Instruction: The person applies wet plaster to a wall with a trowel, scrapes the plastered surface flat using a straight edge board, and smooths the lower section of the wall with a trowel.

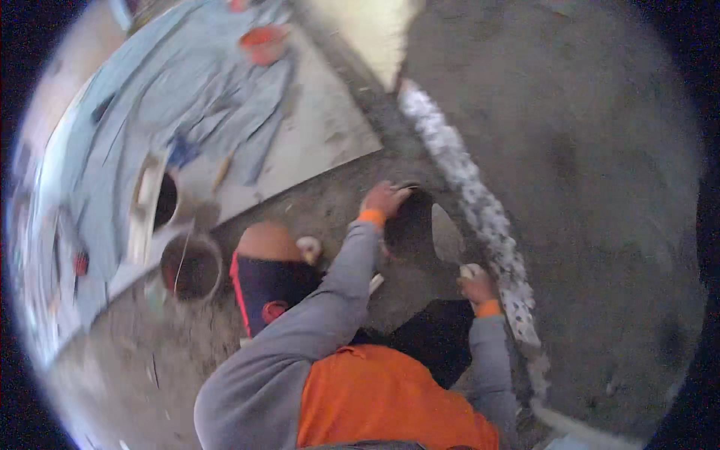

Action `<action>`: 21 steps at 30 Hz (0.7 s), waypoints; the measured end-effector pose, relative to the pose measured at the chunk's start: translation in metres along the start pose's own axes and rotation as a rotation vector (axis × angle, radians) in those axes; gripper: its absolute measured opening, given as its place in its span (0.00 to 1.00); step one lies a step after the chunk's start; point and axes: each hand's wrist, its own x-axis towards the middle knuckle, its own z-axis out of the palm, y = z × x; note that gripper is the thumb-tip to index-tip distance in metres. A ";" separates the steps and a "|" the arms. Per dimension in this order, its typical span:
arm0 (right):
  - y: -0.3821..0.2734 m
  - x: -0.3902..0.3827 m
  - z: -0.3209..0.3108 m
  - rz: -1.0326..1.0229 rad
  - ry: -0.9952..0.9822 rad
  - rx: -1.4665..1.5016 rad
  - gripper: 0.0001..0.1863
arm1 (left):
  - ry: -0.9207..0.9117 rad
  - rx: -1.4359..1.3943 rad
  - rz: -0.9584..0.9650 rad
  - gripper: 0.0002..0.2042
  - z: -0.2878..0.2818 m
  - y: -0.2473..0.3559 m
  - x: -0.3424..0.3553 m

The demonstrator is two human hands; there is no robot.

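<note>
In front of me a dark bucket-like container [409,229] seems tilted, with a pale grey patch [448,234] showing at its right side. My left hand [386,199] is closed over its far rim. My right hand [478,286] is closed in a fist near the container's lower right. Something small and whitish shows at its fingers, too blurred to name. Just right of that hand a white, dark-speckled strip [480,202] runs along the floor. My bent knee [270,244] is to the left of my left forearm.
Another round bucket [191,266] stands at the left, beside a pale board [315,124] partly covered by a grey-blue sheet [187,67]. On the sheet are an orange-red tub [264,45] and a blue item [182,150]. Grey floor [585,187] stretches to the right.
</note>
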 end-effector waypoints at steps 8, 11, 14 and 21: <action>-0.020 0.078 0.117 -0.089 -0.174 0.165 0.21 | 0.118 0.200 -0.240 0.18 -0.015 -0.007 -0.007; -0.021 0.064 0.112 -0.070 -0.264 0.483 0.25 | 0.252 0.179 -0.274 0.18 -0.015 -0.012 -0.007; -0.027 0.040 0.101 -0.131 -0.166 0.630 0.24 | 0.296 0.074 -0.287 0.19 -0.020 -0.023 -0.006; -0.020 -0.009 0.074 0.318 0.014 0.997 0.22 | 0.404 0.769 -0.171 0.11 -0.073 -0.094 0.035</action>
